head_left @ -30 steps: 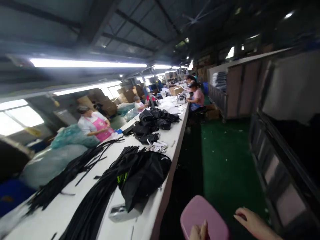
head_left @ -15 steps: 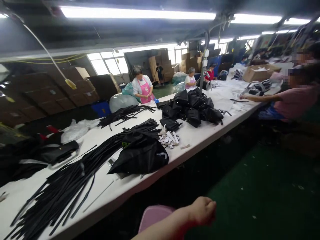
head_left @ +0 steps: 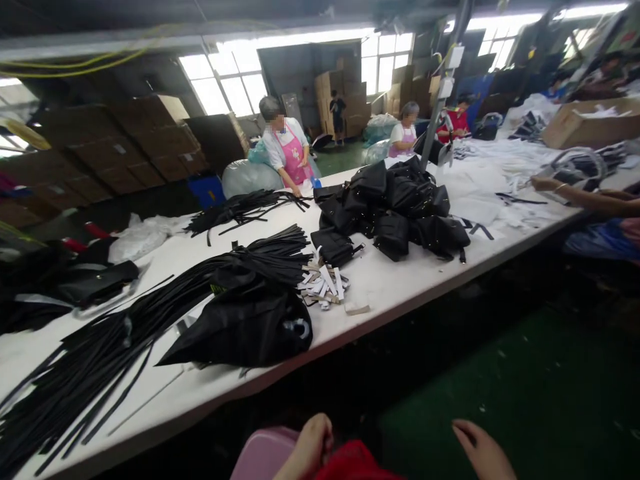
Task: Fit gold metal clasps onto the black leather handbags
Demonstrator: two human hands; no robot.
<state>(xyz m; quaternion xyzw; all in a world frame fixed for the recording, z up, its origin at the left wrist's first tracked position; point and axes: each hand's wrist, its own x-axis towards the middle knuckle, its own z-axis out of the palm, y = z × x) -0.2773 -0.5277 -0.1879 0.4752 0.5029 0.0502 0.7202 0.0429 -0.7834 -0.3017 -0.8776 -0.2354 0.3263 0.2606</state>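
Observation:
My left hand (head_left: 316, 437) is low in the view beside a pink stool (head_left: 260, 457), its fingers curled closed with nothing showing in them. My right hand (head_left: 480, 445) is lower right over the dark floor, its thumb and fingers a little apart and holding nothing. Both hands are below the white table (head_left: 370, 327), touching nothing on it. Nearest on the table lies a black bag (head_left: 245, 327), beside a long bundle of black straps (head_left: 100, 360). A small heap of pale strips (head_left: 324, 287) lies right of it.
Black bags with metal fittings (head_left: 395, 200) are piled mid-table, by a metal post (head_left: 440, 113). Across the table stands a person in a pink apron (head_left: 293, 153). Another person's hand (head_left: 545, 183) is at the right. Cardboard boxes (head_left: 125, 147) are stacked behind.
The view has turned and come closer to the table. My left hand, earlier stretched to the right, is now drawn back near the stool. My right hand has come into view.

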